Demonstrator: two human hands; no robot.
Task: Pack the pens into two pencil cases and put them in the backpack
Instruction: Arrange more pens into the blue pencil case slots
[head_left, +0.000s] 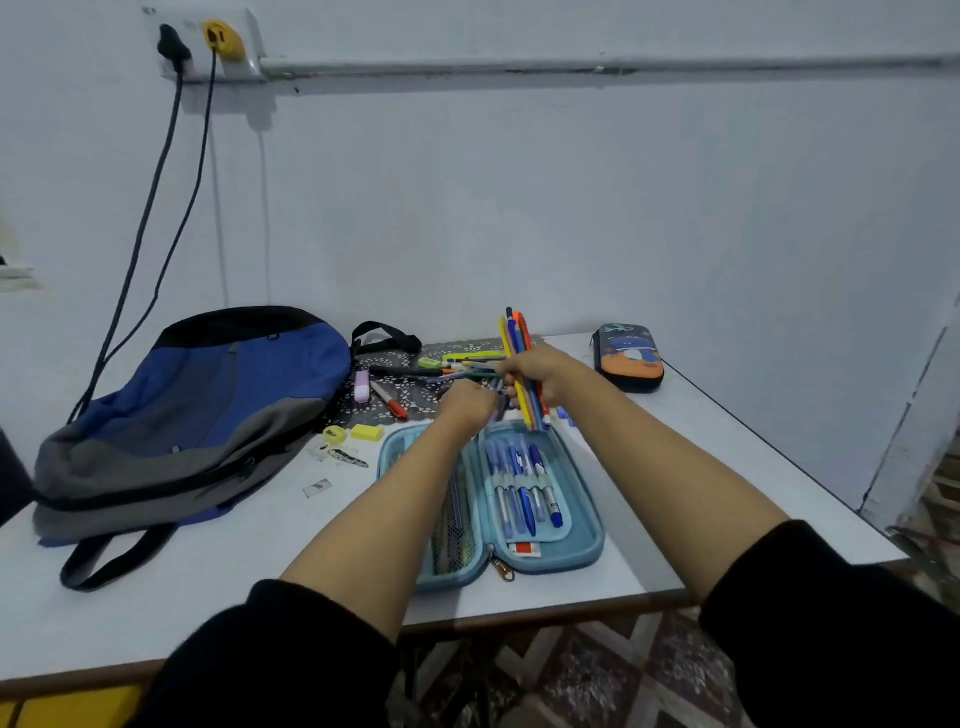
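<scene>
Right hand (535, 376): fingers curled round a bundle of pens (517, 338), gripping it at mid-length.
Bundle of pens: held near upright, tilted slightly, with its lower ends just above the far edge of the open pencil case (592, 540). Yellow, blue and orange barrels are visible.
Left hand (465, 408): back of the hand faces the camera and the fingers are curled downward at the loose pens (457, 364). Whether it pinches one cannot be told.
Open pencil case: light blue, lying flat and unzipped on the tabletop (208, 571), directly below both forearms.
Right half of case: a row of blue pens (524, 488) lies side by side under an elastic band.
Left half of case: a mesh pocket (454, 525), partly hidden by the left forearm.
Loose pens: scattered on a patterned mat (395, 358) beyond the open case.
Second pencil case (628, 356): dark with an orange and blue print, closed, at the far right of the tabletop, apart from the hands.
Backpack (208, 405): blue, grey and black, lying flat at the left of the tabletop.
Small items: a red-capped marker (389, 400), a yellow sharpener (334, 434) and a yellow eraser (367, 432) lie between backpack and open case.
</scene>
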